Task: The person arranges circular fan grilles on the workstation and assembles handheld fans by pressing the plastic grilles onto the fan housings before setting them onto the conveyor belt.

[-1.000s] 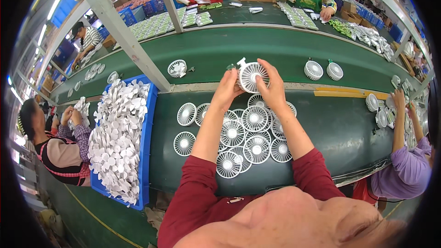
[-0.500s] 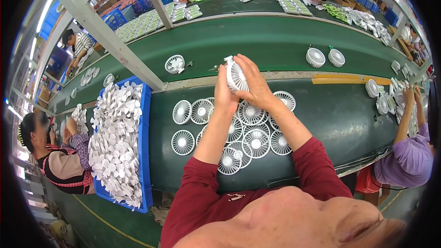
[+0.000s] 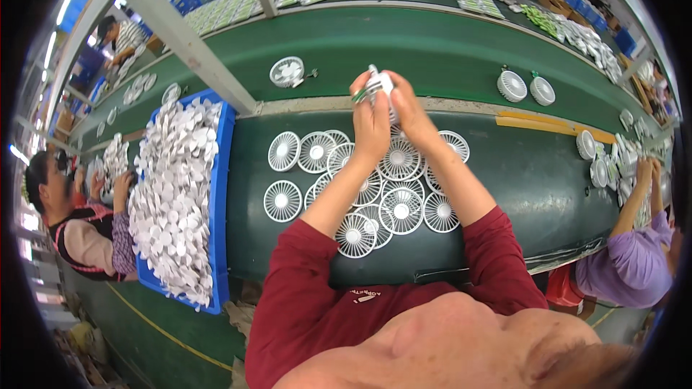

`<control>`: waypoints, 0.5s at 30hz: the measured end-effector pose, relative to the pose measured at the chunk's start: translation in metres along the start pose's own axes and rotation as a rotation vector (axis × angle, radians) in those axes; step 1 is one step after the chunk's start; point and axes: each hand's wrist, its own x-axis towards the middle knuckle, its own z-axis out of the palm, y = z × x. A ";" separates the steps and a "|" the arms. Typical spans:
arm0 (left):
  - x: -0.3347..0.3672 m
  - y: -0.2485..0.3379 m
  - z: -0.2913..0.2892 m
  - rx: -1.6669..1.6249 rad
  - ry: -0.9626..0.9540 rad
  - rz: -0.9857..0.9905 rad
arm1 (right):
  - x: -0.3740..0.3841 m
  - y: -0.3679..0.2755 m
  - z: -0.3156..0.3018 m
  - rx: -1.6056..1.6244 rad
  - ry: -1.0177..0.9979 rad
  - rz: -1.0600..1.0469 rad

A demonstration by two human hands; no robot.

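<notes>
Both hands grip a small white fan head (image 3: 380,85) just above the worktable's far edge. It is turned so that its back and side show, with a small green piece at its left. My left hand (image 3: 370,128) is wrapped round its near left side, and my right hand (image 3: 411,109) closes on its right side. Below my wrists lie several round white fan grilles (image 3: 401,210), some overlapping, on the dark green table (image 3: 519,194). A finished-looking fan head (image 3: 287,71) with blades showing rests on the green belt beyond, left of my hands.
A blue bin (image 3: 220,194) heaped with white fan blades (image 3: 173,202) stands at my left, beside a grey metal post (image 3: 180,36). On the green conveyor belt (image 3: 404,50), two fan heads (image 3: 512,86) sit at the right. Co-workers sit at left, right and across the belt.
My hands have turned the fan head, so its slatted front no longer faces me and its back and side show. My left fingers have moved up round it. The whole view has shifted slightly.
</notes>
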 end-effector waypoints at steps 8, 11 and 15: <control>0.082 -0.095 -0.062 0.599 -0.096 0.051 | 0.061 0.075 -0.138 -0.735 0.330 0.098; 0.109 -0.151 -0.123 0.863 -0.078 0.118 | 0.032 0.074 -0.152 -1.183 0.377 -0.123; 0.136 -0.187 -0.187 1.004 -0.175 -0.021 | -0.015 -0.005 -0.092 -0.515 -0.064 0.138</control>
